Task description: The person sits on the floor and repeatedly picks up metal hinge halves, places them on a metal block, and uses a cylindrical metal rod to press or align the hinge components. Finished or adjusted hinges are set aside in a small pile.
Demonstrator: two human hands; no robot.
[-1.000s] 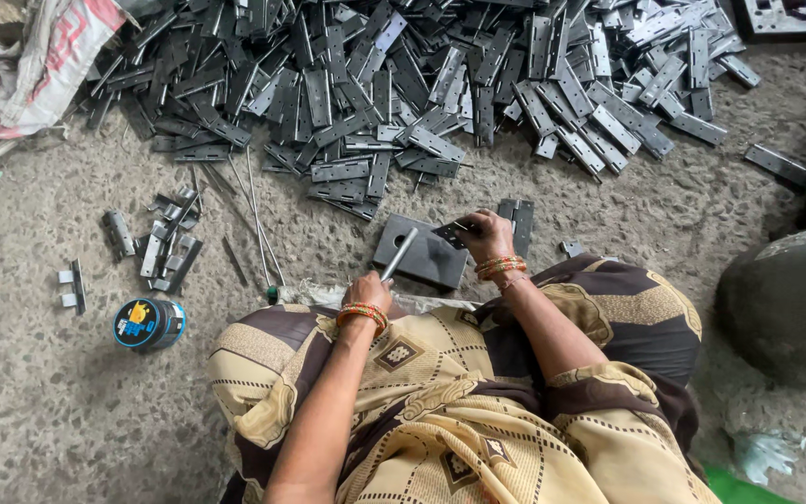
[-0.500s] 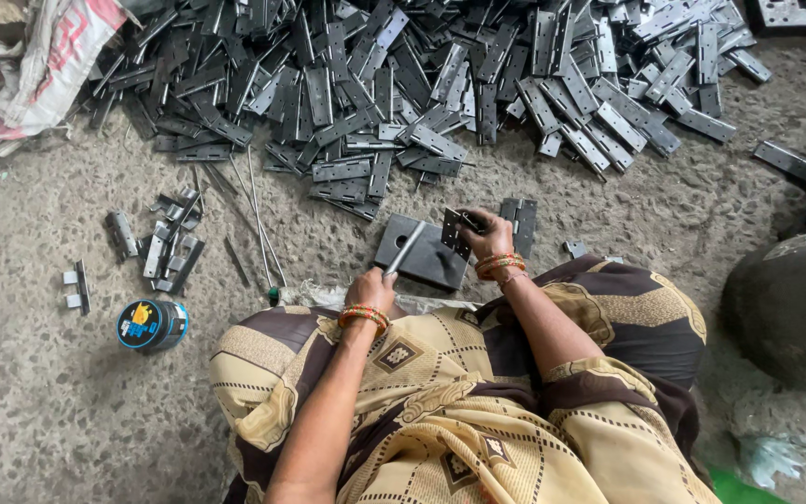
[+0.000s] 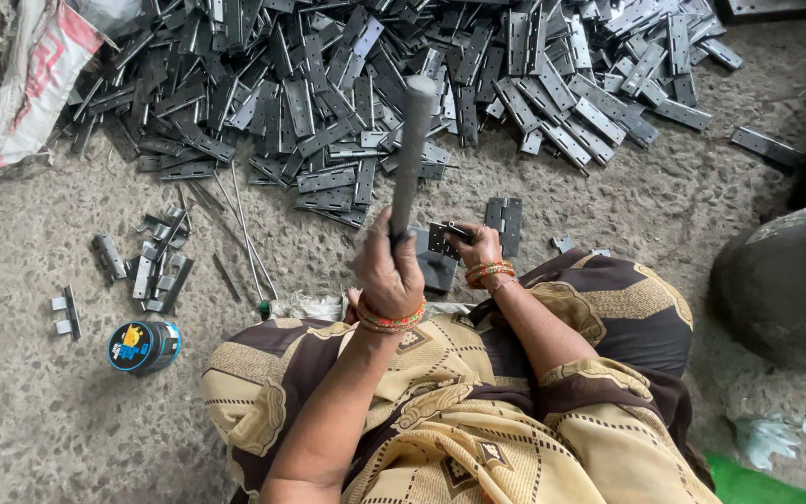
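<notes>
The left hand (image 3: 386, 271) is clenched around one dark metal rod-shaped tool (image 3: 410, 154), raised upright. The right hand (image 3: 479, 245) pinches one small grey metal hinge (image 3: 447, 239) on a dark block (image 3: 436, 268). Far off lies an uncounted heap of grey hinges (image 3: 375, 93). Left sits one closed round blue tin (image 3: 142, 346), contents hidden.

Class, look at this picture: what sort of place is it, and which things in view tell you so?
Probably a small, floor-level metalwork shop: a big heap of grey metal hinges on a rough concrete floor, and thin metal rods lying beside it.
</notes>
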